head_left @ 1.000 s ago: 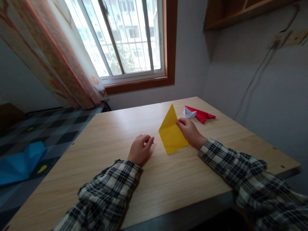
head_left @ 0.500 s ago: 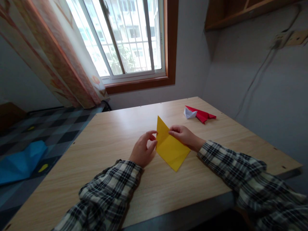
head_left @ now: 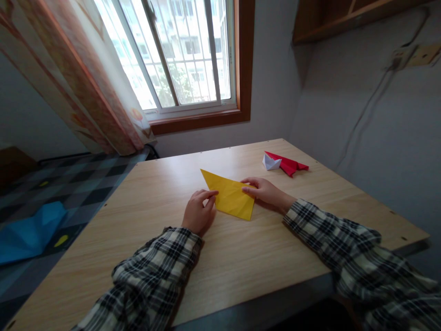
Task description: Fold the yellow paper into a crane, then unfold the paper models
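Observation:
A folded sheet of yellow paper (head_left: 230,195) is held between my two hands above the wooden table (head_left: 155,262). Its pointed corner reaches up and to the left, past my left fingers. My left hand (head_left: 200,209) pinches the paper's left edge between thumb and fingers. On the opposite side, my right hand (head_left: 265,191) grips the upper right part, thumb on the near face and fingers behind, where they are partly hidden. Creases run across the paper's near face.
At the table's far right lie a white paper boat (head_left: 271,162) and a red paper plane (head_left: 291,165), close together. Left of the table, a blue folded paper (head_left: 34,230) rests on a checkered cloth (head_left: 89,177). A window (head_left: 186,55) and patterned curtain (head_left: 86,78) stand behind.
The yellow paper has turned counterclockwise, its pointed corner swinging left and its lower corner rising. My left hand has shifted slightly left and now pinches the edge; my right hand keeps its hold.

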`<action>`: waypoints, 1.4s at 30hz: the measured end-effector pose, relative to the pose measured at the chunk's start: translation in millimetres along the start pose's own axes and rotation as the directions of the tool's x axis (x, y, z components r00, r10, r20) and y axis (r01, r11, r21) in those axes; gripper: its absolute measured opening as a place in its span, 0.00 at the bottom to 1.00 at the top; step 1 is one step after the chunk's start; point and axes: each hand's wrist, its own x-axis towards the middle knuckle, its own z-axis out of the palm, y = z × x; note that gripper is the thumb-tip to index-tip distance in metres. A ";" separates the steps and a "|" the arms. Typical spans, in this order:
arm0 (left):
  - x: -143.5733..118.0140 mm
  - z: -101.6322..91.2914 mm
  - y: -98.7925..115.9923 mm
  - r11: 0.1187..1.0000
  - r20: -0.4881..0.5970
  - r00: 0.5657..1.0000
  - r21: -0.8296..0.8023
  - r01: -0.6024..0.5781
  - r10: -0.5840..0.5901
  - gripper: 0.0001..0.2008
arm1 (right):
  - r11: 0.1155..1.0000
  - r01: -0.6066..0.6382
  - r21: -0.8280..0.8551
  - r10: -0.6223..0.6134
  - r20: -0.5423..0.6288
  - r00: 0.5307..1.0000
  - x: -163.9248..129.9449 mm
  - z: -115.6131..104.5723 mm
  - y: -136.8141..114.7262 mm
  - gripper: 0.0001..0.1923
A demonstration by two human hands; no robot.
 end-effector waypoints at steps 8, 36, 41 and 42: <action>1.8 -0.7 -11.8 0.986 0.127 0.992 0.167 -0.001 -0.021 0.11 | 0.992 -0.054 -0.115 0.041 -0.110 0.993 -1.8 -4.0 -1.4 0.24; -2.6 0.7 -13.9 0.911 0.323 0.942 0.353 -0.214 0.096 0.13 | 0.974 -0.214 0.069 0.201 0.154 0.967 5.7 -35.1 8.6 0.12; -2.8 2.2 -15.6 0.893 0.334 0.937 0.384 -0.235 0.103 0.15 | 0.977 -0.207 0.056 0.197 0.156 0.968 7.5 -36.2 14.7 0.10; -2.8 2.1 -15.8 0.891 0.333 0.937 0.385 -0.240 0.108 0.15 | 0.977 -0.208 0.047 0.199 0.154 0.968 7.6 -36.3 15.2 0.10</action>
